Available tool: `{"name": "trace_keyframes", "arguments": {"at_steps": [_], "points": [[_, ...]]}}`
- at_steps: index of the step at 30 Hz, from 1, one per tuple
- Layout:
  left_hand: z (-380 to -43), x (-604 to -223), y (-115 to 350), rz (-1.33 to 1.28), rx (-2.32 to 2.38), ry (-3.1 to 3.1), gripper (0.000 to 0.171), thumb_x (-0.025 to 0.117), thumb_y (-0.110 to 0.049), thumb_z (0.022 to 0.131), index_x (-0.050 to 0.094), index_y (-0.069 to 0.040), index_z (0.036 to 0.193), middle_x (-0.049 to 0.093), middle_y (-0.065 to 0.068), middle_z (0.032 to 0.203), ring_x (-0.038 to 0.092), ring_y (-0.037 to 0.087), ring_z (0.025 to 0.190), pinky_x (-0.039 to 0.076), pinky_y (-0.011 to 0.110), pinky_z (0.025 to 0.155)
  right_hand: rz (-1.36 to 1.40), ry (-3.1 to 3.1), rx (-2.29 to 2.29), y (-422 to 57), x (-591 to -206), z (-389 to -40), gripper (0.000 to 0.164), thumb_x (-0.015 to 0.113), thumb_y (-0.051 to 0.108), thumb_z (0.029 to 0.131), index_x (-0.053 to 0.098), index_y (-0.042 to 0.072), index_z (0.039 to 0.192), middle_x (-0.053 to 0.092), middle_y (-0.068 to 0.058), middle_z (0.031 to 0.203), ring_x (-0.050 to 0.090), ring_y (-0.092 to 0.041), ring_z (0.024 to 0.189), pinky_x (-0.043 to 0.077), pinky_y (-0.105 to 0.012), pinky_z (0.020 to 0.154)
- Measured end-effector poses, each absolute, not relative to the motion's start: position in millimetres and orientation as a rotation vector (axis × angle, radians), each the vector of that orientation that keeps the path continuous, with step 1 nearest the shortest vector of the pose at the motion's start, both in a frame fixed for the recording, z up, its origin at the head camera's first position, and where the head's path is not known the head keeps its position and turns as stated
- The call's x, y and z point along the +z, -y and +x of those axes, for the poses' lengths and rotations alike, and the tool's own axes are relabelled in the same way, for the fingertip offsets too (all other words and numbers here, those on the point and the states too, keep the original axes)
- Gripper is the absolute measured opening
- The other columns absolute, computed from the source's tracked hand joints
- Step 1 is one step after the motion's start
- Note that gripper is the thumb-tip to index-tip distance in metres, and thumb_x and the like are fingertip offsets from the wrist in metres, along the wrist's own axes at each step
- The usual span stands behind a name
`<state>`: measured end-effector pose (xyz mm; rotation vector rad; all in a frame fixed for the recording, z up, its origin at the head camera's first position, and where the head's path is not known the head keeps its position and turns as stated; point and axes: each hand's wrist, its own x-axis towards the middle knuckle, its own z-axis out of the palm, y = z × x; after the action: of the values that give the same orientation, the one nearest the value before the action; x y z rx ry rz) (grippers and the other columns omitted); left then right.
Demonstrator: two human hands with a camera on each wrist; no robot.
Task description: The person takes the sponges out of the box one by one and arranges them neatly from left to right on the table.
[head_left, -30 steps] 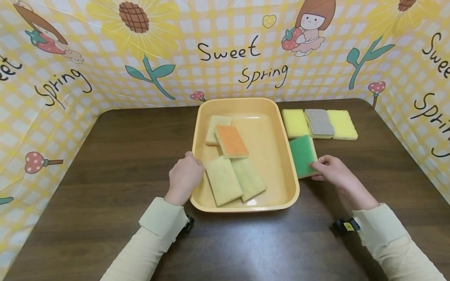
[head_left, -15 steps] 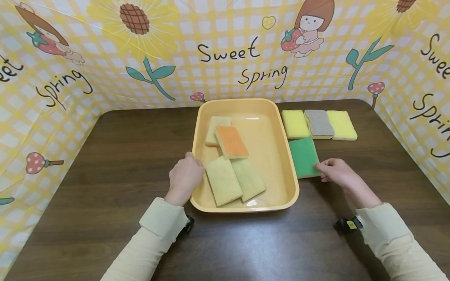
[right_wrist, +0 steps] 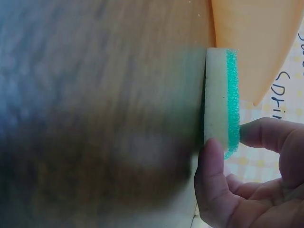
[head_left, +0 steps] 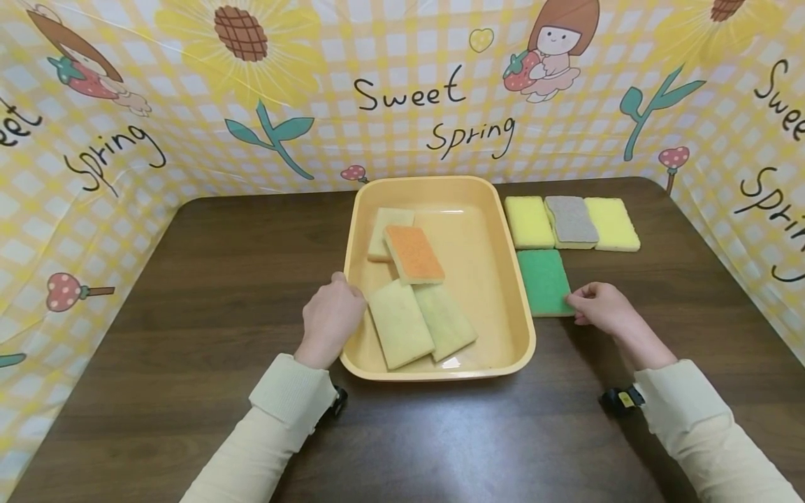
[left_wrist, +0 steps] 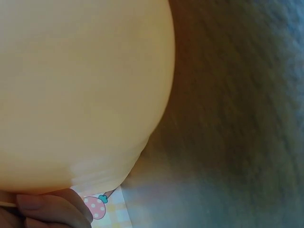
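My right hand (head_left: 600, 306) pinches the near right corner of a green-topped sponge (head_left: 544, 283), beside the tray's right wall. In the right wrist view the sponge (right_wrist: 221, 97) shows a pale foam layer under its green scouring face, thumb and fingers on opposite faces, close over the table. My left hand (head_left: 332, 312) grips the left rim of a yellow plastic tray (head_left: 440, 374); in the left wrist view its fingers (left_wrist: 52, 209) curl at the tray's edge. Inside the tray lie an orange-topped sponge (head_left: 415, 253) and several pale sponges, including one in front (head_left: 400, 325).
Beyond the green sponge, a row holds a yellow sponge (head_left: 528, 222), a grey-topped sponge (head_left: 571, 220) and another yellow sponge (head_left: 613, 223). A checked, printed cloth (head_left: 409, 70) walls the back and sides of the brown wooden table (head_left: 207, 293).
The green sponge has straightened from a tilt and come down flatter, just in front of the yellow sponge. My right hand has shifted slightly right with it. The left hand and tray stay put.
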<state>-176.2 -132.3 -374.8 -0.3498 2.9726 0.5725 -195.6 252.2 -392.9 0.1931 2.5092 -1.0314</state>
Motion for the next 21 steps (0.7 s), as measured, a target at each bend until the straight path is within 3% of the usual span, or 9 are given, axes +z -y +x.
{"name": "trace_keyframes", "arguments": {"at_steps": [11,21], "points": [[-176.2,-374.9,131.2,-0.367,0.574,-2.976,0.031,0.032,-0.022,0.095,0.050,0.002,0.104,0.065,0.026,0.090,0.065,0.038,0.082,0.049,0.051,0.066,0.191,-2.515,-1.039,-252.5,-392.6,-199.2,0.041,0.046,0.022,0.095,0.050,-0.014,0.114,0.058,-0.010,0.090,0.058,-0.003,0.071,0.054,-0.030,0.076],[-176.6,-373.4,131.9,-0.356,0.579,-2.963,0.033,0.032,-0.022,0.095,0.050,0.003,0.107,0.064,0.022,0.085,0.063,0.033,0.073,0.046,0.043,0.058,0.209,-2.515,-1.012,-251.2,-389.7,-200.9,0.042,0.045,0.023,0.095,0.049,-0.014,0.115,0.059,-0.011,0.090,0.060,-0.002,0.070,0.053,-0.039,0.084]]}}
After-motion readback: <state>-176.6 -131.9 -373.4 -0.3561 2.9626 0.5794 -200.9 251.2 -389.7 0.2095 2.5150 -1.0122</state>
